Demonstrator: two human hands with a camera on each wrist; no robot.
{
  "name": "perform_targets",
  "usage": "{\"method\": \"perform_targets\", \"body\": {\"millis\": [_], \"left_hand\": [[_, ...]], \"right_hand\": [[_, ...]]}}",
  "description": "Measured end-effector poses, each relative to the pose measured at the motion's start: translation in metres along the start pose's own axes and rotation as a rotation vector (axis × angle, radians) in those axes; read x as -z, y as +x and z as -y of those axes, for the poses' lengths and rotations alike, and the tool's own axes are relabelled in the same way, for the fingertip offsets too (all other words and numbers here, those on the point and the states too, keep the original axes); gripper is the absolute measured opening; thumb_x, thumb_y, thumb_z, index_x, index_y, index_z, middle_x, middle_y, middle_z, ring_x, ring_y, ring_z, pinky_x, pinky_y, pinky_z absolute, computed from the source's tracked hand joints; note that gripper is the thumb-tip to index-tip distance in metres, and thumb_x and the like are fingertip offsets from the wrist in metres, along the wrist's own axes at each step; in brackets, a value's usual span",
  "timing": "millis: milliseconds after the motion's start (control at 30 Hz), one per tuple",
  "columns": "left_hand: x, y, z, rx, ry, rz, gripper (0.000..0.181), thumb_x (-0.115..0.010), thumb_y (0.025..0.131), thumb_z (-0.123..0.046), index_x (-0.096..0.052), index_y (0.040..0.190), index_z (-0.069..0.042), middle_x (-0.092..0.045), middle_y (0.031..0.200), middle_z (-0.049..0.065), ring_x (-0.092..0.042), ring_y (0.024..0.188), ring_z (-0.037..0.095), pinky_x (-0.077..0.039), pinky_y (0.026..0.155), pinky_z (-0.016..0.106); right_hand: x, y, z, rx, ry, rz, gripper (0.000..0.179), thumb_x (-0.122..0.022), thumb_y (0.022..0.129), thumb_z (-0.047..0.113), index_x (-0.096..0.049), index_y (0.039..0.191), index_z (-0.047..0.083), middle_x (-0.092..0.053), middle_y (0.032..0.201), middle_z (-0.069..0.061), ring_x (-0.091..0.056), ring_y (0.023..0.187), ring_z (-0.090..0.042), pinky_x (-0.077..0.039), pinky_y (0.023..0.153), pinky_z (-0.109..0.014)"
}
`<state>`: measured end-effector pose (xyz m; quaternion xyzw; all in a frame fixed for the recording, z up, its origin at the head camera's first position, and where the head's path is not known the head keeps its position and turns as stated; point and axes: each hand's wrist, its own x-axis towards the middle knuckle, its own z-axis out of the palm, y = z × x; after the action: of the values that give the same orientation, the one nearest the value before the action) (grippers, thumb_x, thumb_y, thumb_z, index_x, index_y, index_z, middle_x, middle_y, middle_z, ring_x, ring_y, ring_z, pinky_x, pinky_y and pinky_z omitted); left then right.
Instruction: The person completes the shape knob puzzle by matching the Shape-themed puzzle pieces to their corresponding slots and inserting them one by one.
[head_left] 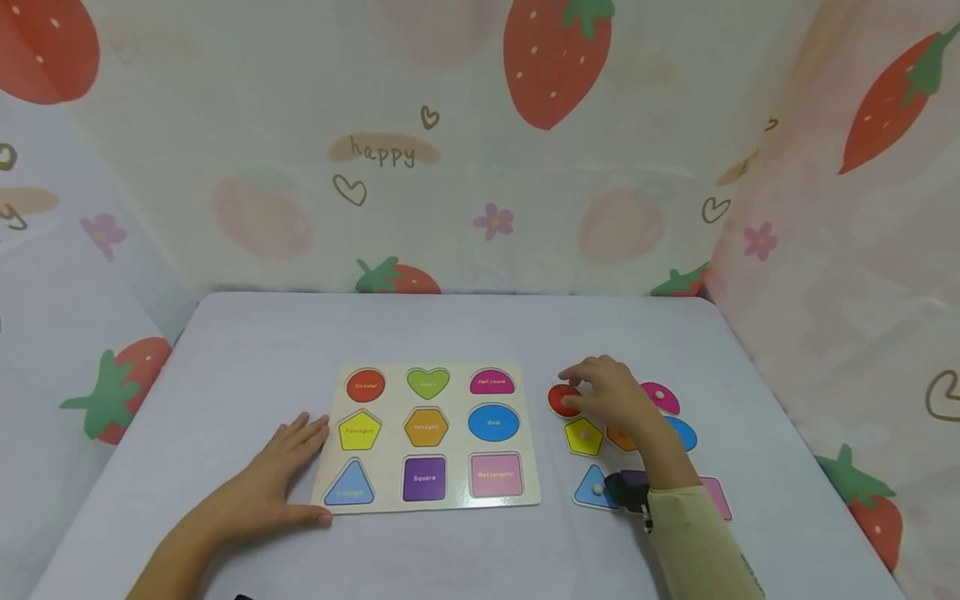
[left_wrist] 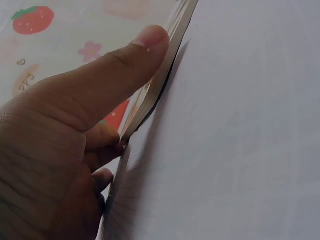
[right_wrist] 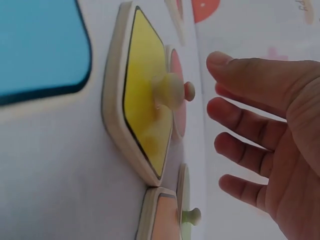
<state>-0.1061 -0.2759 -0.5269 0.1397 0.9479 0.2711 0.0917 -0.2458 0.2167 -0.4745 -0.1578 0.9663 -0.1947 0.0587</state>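
My left hand (head_left: 262,479) lies with spread fingers against the left edge of a wooden shape puzzle board (head_left: 460,392), its thumb near the front corner. In the left wrist view that thumb (left_wrist: 115,70) is stretched along the board's edge. Over on the right, my right hand (head_left: 611,396) hovers above a red circle piece (head_left: 558,403), thumb and fingers parted. The right wrist view shows a gap between those fingertips and the piece's knob (right_wrist: 189,91). A knobbed yellow pentagon (head_left: 582,438) sits just in front of the circle.
More loose pieces lie around the right arm: a blue triangle (head_left: 588,490), orange hexagon (head_left: 620,439), magenta half round (head_left: 663,396), blue oval (head_left: 682,433) and pink rectangle (head_left: 717,498). A green piece (right_wrist: 185,190) shows in the right wrist view. Strawberry-print cloth (head_left: 465,175) hangs behind the white table (head_left: 450,325).
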Motion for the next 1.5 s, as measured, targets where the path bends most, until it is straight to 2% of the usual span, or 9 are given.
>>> {"method": "perform_targets", "body": {"millis": [200,433,600,733,833,1000,1200,1400,1500], "left_hand": [[0.0,0.001,0.001,-0.004,0.017,-0.002,0.125,-0.078,0.064,-0.078,-0.034,0.161,-0.013,-0.026,0.17,0.003,-0.008,0.159,0.036,-0.011,0.127,0.059],[-0.004,0.002,0.002,-0.031,0.0,-0.017,0.122,-0.078,0.066,-0.077,-0.035,0.161,-0.013,-0.025,0.17,0.001,-0.009,0.159,0.035,0.004,0.128,0.028],[-0.008,-0.002,0.002,0.0,-0.003,0.005,0.124,-0.079,0.064,-0.077,-0.035,0.161,-0.013,-0.025,0.17,0.002,-0.009,0.159,0.036,-0.006,0.129,0.048],[-0.008,-0.004,0.001,-0.001,0.002,-0.008,0.123,-0.078,0.065,-0.078,-0.035,0.161,-0.015,-0.025,0.17,0.0,-0.009,0.159,0.035,-0.003,0.129,0.04],[-0.006,-0.004,0.0,-0.007,0.004,-0.017,0.122,-0.078,0.065,-0.078,-0.035,0.161,-0.014,-0.025,0.17,0.0,-0.009,0.159,0.035,-0.004,0.13,0.04],[-0.003,-0.004,0.0,0.007,0.013,-0.009,0.124,-0.079,0.064,-0.077,-0.036,0.16,-0.012,-0.026,0.17,0.002,-0.009,0.159,0.037,-0.017,0.123,0.064],[-0.003,-0.002,0.001,-0.002,0.017,-0.012,0.122,-0.08,0.065,-0.076,-0.036,0.16,-0.012,-0.025,0.17,0.001,-0.009,0.159,0.036,-0.014,0.126,0.059],[0.0,-0.001,-0.001,0.01,0.014,-0.001,0.123,-0.081,0.064,-0.075,-0.037,0.16,-0.011,-0.025,0.17,0.002,-0.008,0.159,0.036,-0.015,0.123,0.065],[0.001,-0.002,-0.001,-0.011,0.005,-0.005,0.122,-0.08,0.066,-0.075,-0.036,0.16,-0.01,-0.025,0.17,0.003,-0.009,0.159,0.037,-0.009,0.128,0.056]], "right_hand": [[-0.007,0.0,-0.003,-0.056,-0.005,0.044,0.035,-0.08,0.091,0.029,-0.074,0.124,0.02,-0.069,0.114,-0.002,-0.056,0.112,-0.025,-0.057,0.095,-0.048],[-0.011,0.0,-0.007,-0.064,-0.004,0.053,0.028,-0.08,0.09,0.022,-0.077,0.118,0.018,-0.07,0.108,-0.002,-0.057,0.105,-0.024,-0.059,0.09,-0.043],[-0.017,-0.001,-0.008,-0.081,0.02,0.077,0.022,-0.078,0.092,0.019,-0.078,0.114,0.018,-0.07,0.104,0.0,-0.058,0.102,-0.022,-0.059,0.09,-0.04],[-0.016,-0.001,-0.008,-0.082,0.022,0.06,0.015,-0.076,0.094,0.019,-0.079,0.109,0.019,-0.07,0.099,0.001,-0.057,0.098,-0.022,-0.058,0.088,-0.041],[-0.015,0.0,-0.007,-0.09,0.026,0.044,0.012,-0.076,0.094,0.019,-0.079,0.106,0.019,-0.069,0.096,0.001,-0.057,0.096,-0.022,-0.057,0.088,-0.04],[-0.018,0.003,-0.007,-0.078,0.023,0.039,0.012,-0.075,0.094,0.02,-0.078,0.106,0.018,-0.07,0.097,0.001,-0.058,0.094,-0.022,-0.057,0.088,-0.041],[-0.017,0.006,-0.003,-0.093,0.008,0.004,0.011,-0.076,0.094,0.02,-0.078,0.104,0.019,-0.07,0.094,0.002,-0.058,0.092,-0.021,-0.056,0.086,-0.04],[-0.01,0.004,0.006,-0.098,0.03,-0.013,0.012,-0.076,0.093,0.02,-0.078,0.105,0.019,-0.069,0.095,0.002,-0.056,0.099,-0.024,-0.057,0.088,-0.042],[-0.007,0.003,0.01,-0.094,0.059,-0.046,0.012,-0.077,0.093,0.02,-0.079,0.104,0.02,-0.069,0.097,0.003,-0.057,0.103,-0.023,-0.057,0.091,-0.043]]}}
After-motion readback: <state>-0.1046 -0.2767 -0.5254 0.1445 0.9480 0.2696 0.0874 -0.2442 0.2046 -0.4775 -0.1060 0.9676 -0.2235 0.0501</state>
